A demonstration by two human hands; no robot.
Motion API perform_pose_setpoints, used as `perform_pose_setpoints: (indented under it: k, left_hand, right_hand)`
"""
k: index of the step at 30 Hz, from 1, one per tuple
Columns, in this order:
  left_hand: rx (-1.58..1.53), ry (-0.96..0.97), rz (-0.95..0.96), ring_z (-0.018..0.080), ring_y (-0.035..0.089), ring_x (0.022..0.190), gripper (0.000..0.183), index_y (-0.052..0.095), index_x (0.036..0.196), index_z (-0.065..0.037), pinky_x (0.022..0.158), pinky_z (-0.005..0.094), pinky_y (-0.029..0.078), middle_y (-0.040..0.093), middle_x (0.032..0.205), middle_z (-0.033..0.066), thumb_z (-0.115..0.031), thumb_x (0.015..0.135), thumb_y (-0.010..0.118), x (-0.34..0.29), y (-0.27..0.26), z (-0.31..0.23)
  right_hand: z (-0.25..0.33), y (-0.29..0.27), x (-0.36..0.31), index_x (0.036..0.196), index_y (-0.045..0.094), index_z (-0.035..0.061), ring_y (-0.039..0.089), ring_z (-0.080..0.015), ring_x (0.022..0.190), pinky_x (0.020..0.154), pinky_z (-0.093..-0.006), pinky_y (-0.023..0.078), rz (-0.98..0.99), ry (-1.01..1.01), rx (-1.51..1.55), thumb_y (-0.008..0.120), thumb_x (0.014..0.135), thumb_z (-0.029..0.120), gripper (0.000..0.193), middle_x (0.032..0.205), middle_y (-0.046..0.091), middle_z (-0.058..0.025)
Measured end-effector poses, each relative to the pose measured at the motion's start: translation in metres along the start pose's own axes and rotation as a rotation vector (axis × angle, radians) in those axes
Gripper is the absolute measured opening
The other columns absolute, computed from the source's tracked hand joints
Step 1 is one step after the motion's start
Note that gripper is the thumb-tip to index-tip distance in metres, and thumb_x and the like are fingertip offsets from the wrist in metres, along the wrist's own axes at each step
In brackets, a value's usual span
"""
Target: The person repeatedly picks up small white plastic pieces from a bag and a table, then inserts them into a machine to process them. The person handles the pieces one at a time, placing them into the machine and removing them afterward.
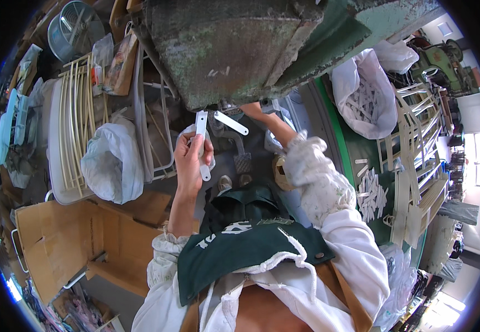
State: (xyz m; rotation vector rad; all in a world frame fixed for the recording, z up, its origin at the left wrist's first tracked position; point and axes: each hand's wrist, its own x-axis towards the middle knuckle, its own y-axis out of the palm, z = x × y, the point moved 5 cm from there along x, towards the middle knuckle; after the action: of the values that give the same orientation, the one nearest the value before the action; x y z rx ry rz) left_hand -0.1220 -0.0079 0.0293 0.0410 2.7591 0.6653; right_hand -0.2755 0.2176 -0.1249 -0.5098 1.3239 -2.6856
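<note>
My left hand is closed around a flat white strip with small holes and a rounded lower end. The strip stands upright, its top just below the large worn green machine. To its right, a second white strip with a hole at its rounded end slants out from under the machine's lower edge. My right hand reaches in beneath that edge, close to the second strip. The machine hides its fingers, so I cannot tell whether they grip anything.
A green-topped table on the right bears a white sack of strips and a loose pile of strips. On the left are a white bag, long pale rods and an open cardboard box. Below the machine is a foot pedal.
</note>
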Motion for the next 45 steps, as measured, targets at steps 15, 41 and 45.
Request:
perform_pose_setpoints:
  k: [15,41,45]
  left_hand:
    - [0.034,0.004,0.006,0.0089,0.043,0.043,0.015,0.047,0.093,-0.002,0.04,0.0214,0.031,0.055,0.064,0.0072,-0.015,0.092,0.054,0.002,-0.004,-0.017]
    - [0.238,-0.229,0.142,0.0101,0.043,0.036,0.025,0.056,0.08,-0.001,0.035,0.022,0.031,0.051,0.055,0.0043,-0.024,0.091,0.058,0.012,0.002,-0.008]
    - [0.228,-0.243,0.146,0.0102,0.042,0.036,0.025,0.056,0.079,-0.001,0.035,0.0216,0.03,0.05,0.055,0.0047,-0.023,0.091,0.059,0.01,0.004,-0.011]
  right_hand:
    - [0.179,-0.111,-0.017,0.097,0.065,-0.0004,0.06,-0.0132,0.081,0.073,-0.0286,0.049,-0.081,0.106,0.609,0.076,0.073,0.012,0.029,0.09,0.067,-0.0047]
    - [0.183,-0.115,-0.074,0.075,0.065,0.0002,0.048,-0.0048,0.06,0.057,-0.0228,0.034,0.325,0.42,0.859,0.063,0.089,0.022,0.026,0.062,0.06,0.0006]
    - [0.179,-0.11,-0.076,0.072,0.066,-0.0003,0.047,-0.0043,0.056,0.052,-0.0234,0.034,0.282,0.441,0.893,0.064,0.087,0.018,0.024,0.059,0.059,0.0001]
